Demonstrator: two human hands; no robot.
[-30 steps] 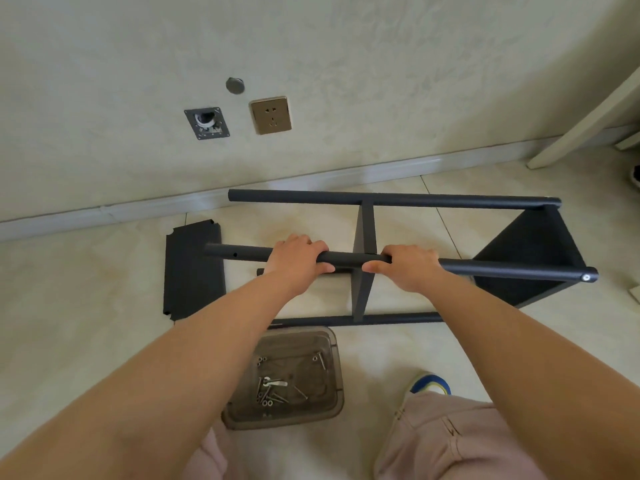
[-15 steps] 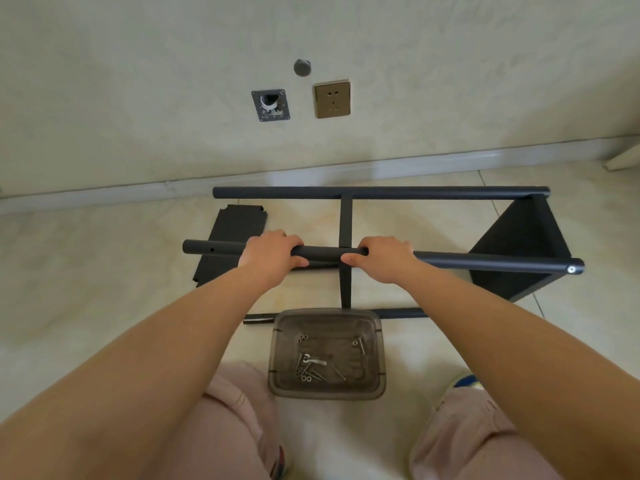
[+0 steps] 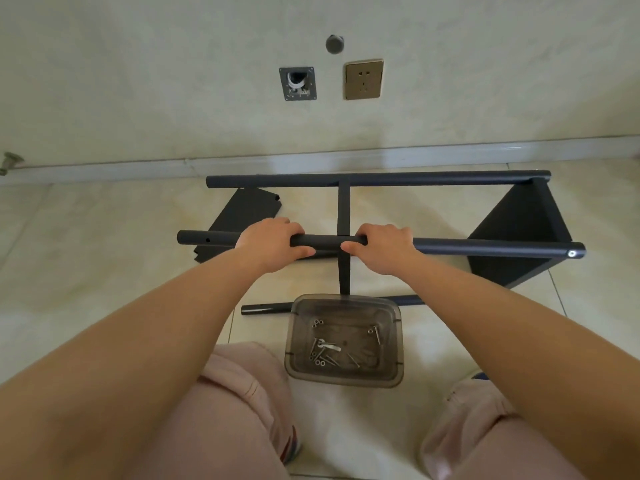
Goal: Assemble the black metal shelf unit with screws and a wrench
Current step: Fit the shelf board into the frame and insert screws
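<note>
On a pale tiled floor (image 3: 104,271) by a wall, the left hand (image 3: 273,245) and right hand (image 3: 382,249) each wrap a grip around the shelf frame's near pole (image 3: 485,247); a plastic tub (image 3: 344,379) holds screws (image 3: 318,358) and a wrench (image 3: 329,346).

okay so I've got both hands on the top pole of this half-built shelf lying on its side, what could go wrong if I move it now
1. Only one shelf panel looks mounted, at the right end; the free left end of the pole that your left hand and right hand grip may flex or twist.
2. The tray of screws sits right against the lower pole, so shifting the frame could knock it and scatter them.
3. The loose panel lies under the frame and could get scraped.
</note>
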